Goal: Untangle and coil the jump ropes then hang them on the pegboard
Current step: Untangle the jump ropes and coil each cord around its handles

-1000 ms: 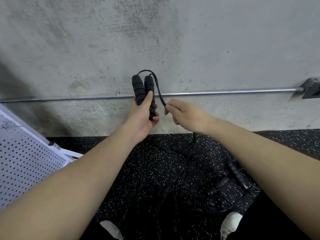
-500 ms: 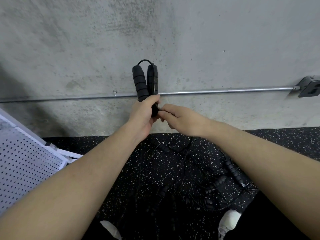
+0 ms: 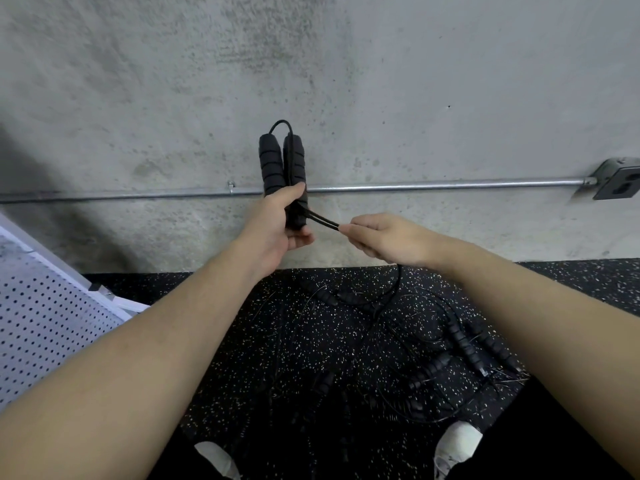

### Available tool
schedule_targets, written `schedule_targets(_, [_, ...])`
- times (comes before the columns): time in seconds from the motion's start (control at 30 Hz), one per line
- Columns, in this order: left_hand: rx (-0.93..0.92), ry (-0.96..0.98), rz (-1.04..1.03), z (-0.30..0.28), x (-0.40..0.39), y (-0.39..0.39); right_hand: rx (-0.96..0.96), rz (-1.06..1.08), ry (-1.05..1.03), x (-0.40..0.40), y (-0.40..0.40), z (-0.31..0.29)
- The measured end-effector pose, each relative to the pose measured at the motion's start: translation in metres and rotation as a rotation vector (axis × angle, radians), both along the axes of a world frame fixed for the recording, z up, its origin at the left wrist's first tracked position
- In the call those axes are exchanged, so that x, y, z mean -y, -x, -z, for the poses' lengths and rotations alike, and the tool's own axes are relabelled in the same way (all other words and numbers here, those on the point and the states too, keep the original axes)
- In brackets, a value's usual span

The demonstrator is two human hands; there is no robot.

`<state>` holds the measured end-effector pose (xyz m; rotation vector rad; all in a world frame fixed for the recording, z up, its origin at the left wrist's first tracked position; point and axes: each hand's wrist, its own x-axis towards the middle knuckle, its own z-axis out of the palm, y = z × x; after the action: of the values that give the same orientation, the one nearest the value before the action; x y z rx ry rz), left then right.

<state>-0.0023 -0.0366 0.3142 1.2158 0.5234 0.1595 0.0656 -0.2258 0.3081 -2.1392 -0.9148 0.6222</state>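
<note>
Jump ropes [image 3: 433, 344] tangled on speckled black floor [image 3: 277, 341] below concrete wall [image 3: 381, 81].

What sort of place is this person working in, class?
Probably a gym or its storeroom: speckled rubber floor, bare concrete wall with exposed metal conduit, tangled jump ropes underfoot, and a white pegboard alongside.

You have no writing to read here: no text, label, brand, number or sign shows on anything in your view.
</note>
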Motion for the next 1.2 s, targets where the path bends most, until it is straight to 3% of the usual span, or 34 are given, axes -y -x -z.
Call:
schedule_targets(0.13, [0.047,0.129,0.171,-0.004,-0.002,0.004,-0.052,0.012,0.020,0.006,-0.001,-0.001])
schedule_targets(0.33, [0.111,0.305,0.195,-0.013,-0.017,0.006,-0.252,-0.026,-0.098,0.017,-0.012,-0.002])
schedule_targets(0.6, [0.083,0.169,0.416,-0.016,-0.016,0.019,-0.262,0.084,-0.114,0.027,-0.020,0.000])
schedule_targets(0.97, [-0.080,0.017,0.869,-0.012,-0.004,0.028,-0.280,0.212,-0.143,0.018,-0.024,0.004])
schedule_targets(1.1, [-0.123,-0.150,1.100,-0.010,-0.002,0.027,-0.209,0.159,-0.022,0.021,-0.026,0.008])
schedule_targets(1.2, [-0.162,-0.303,1.151,-0.012,0.005,0.027,-0.247,0.106,0.016,0.031,-0.029,0.006])
